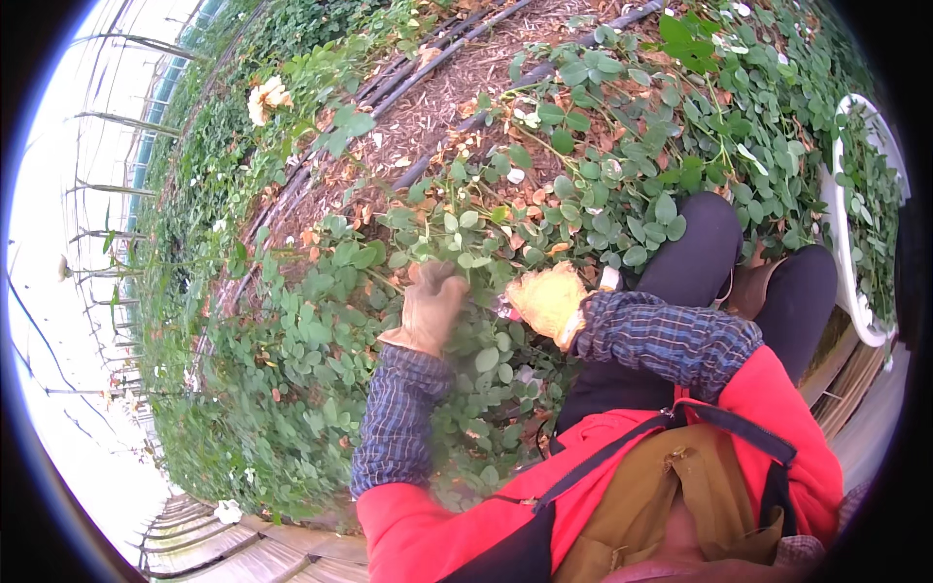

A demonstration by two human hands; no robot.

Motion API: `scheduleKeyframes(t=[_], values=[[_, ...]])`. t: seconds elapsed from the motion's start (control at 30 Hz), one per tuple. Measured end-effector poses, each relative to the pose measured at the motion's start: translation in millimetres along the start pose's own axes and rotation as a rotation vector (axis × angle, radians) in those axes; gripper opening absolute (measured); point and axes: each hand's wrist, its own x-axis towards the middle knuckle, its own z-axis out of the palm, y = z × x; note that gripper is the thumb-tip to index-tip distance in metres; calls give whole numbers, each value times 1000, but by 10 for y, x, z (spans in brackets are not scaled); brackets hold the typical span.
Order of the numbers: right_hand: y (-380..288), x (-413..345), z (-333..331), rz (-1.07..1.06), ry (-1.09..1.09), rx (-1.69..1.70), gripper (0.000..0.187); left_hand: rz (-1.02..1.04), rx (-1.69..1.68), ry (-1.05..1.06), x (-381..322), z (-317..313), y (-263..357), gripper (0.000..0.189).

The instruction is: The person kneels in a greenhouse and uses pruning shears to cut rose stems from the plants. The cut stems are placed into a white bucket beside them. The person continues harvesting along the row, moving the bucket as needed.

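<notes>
My left hand [430, 302], in a tan leather work glove, is over the leafy rose plants [350, 270] with its fingers curled. It is blurred, and whether a stem is in its fingers cannot be told. To its right, my right hand [550, 302], in a yellowish glove, is closed around a small cutting tool [504, 309], apparently pruning shears. Only a bit of metal and red shows at the tool's front; the glove hides most of it. Leaves and thin stems lie between and below the two hands, which are apart.
A white plastic tub [842, 211] holding leafy cuttings stands at the right, beside my bent knees. Dark irrigation pipes [466, 36] run over mulch along the bed. A pale rose bloom [267, 100] rises at upper left. Wooden boards [313, 546] edge the bed at the bottom.
</notes>
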Motion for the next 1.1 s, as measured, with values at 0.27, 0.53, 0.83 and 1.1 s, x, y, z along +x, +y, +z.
scheduleKeyframes(t=[0.27, 0.53, 0.83, 1.1], values=[[-167, 44, -300, 8, -191, -51, 32, 175, 767, 135, 164, 298, 14, 33], [355, -338, -965, -160, 64, 160, 38, 164, 724, 136, 229, 383, -17, 38], [508, 156, -1126, 293, 241, 26, 28, 206, 642, 144, 295, 435, -168, 36], [380, 316, -961, 276, 384, -39, 33, 200, 623, 146, 279, 401, -156, 36]])
